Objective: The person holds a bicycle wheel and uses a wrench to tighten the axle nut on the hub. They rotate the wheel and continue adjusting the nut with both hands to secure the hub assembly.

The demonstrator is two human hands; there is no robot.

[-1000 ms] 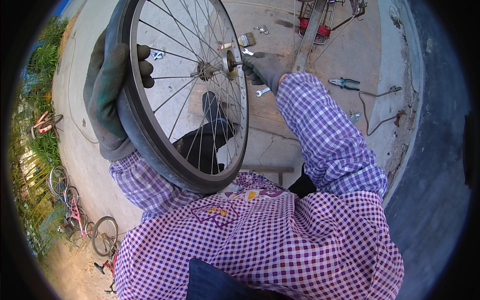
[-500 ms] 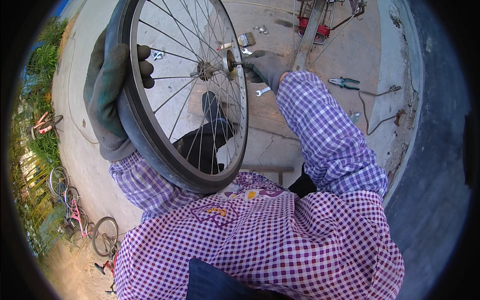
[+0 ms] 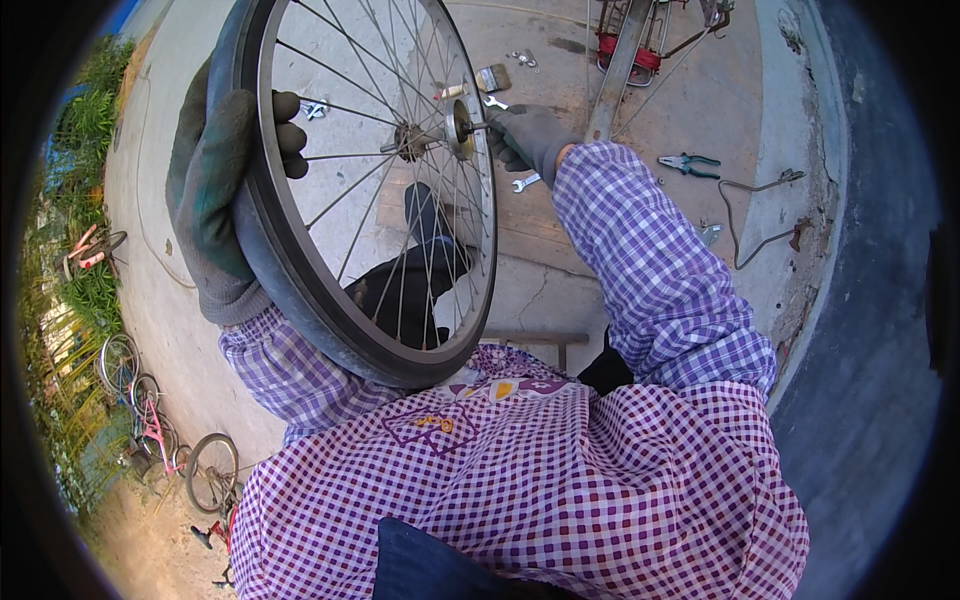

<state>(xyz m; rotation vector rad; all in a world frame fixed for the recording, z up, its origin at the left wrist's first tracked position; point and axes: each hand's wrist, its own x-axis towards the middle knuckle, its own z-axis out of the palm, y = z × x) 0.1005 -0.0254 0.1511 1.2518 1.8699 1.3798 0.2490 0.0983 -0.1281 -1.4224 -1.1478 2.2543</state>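
A bicycle wheel [image 3: 345, 340] with a black tyre and thin spokes stands tilted in front of me. My gloved left hand [image 3: 222, 175] is closed around its left side, fingertips curling over the metal rim between the spokes. On the wheel's right, my gloved right hand [image 3: 532, 136] has its fingers bent in at the end of the axle [image 3: 478, 127], which sticks out of the shiny round hub [image 3: 459, 130]. The fingers look closed on the axle tip; whether a small part sits between them is hidden.
Spanners [image 3: 525, 183], a brush [image 3: 492, 78] and green-handled pliers [image 3: 688, 165] lie on the concrete. Part of a bicycle with a red piece [image 3: 640, 58] is at the top right. A bent metal rod [image 3: 735, 222] rests near the dark wall. Several bicycles [image 3: 150, 425] are at far left.
The fingers of my right hand have shifted slightly at the axle end. My left hand and the wheel have hardly moved.
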